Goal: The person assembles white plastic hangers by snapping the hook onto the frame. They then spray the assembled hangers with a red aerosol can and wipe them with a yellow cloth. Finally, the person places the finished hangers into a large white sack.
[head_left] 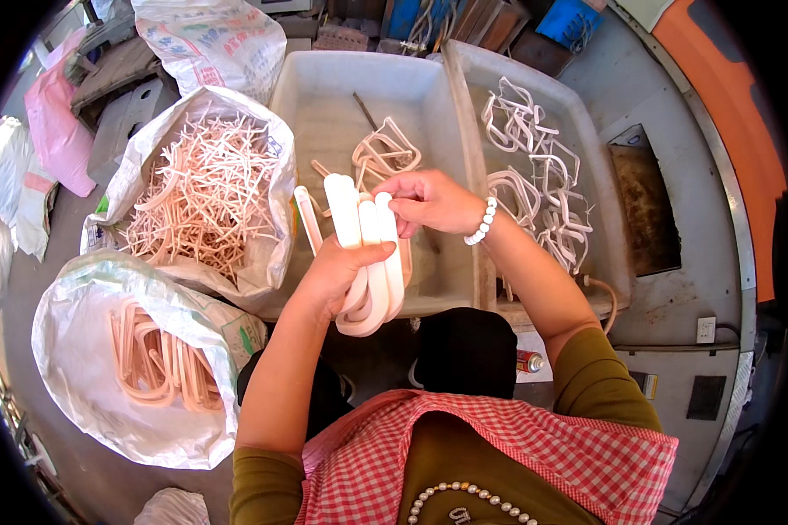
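Observation:
My left hand is closed around a bundle of pale pink, bent plastic hoops, their rounded ends hanging below the thumb. At the top of the bundle, my right hand has thumb and fingers pinched at the end of one hoop, and white beads circle the wrist. Both hands are over the front part of a pale plastic basin. Inside that basin, beyond the bundle, lie a few looped pink pieces and a dark rod.
A second basin on the right holds several tangled pale frames. To the left, one white sack is full of thin pink plastic sticks; a nearer sack contains stacked pink hoops. A spray can lies by my right knee.

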`<act>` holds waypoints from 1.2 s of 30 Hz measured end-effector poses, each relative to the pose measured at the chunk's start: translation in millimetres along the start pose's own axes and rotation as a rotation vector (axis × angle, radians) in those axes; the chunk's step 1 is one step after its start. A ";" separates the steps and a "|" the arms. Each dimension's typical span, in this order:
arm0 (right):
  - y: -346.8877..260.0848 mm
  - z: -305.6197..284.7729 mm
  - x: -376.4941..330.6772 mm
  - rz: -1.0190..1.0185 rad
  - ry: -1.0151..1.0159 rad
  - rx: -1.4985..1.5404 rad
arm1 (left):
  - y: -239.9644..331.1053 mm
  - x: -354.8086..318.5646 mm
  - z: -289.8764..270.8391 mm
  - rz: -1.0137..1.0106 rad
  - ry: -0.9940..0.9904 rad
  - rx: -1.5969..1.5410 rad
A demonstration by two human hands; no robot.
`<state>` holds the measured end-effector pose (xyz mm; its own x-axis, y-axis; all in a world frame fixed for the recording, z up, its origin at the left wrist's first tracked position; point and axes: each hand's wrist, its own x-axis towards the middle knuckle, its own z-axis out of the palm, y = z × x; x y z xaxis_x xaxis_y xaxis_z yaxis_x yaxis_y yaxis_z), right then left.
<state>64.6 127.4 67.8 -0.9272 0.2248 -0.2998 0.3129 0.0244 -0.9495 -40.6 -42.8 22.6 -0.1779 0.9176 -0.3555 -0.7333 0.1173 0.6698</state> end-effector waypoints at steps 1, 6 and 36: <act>-3.3 0.8 -3.0 0.007 0.004 0.001 | -0.2 -1.0 0.6 0.014 -0.002 0.005; -10.0 7.2 -16.2 -0.021 0.052 -0.080 | 3.7 -11.2 9.2 -0.003 -0.052 0.022; 2.4 107.6 -78.7 -0.087 0.211 0.568 | -19.2 -81.6 20.5 0.203 -0.198 -0.061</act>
<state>116.1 4.9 79.1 -0.8656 0.4344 -0.2489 0.0252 -0.4588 -0.8882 1.5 -112.2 52.1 -0.1982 0.9769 -0.0802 -0.7347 -0.0940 0.6718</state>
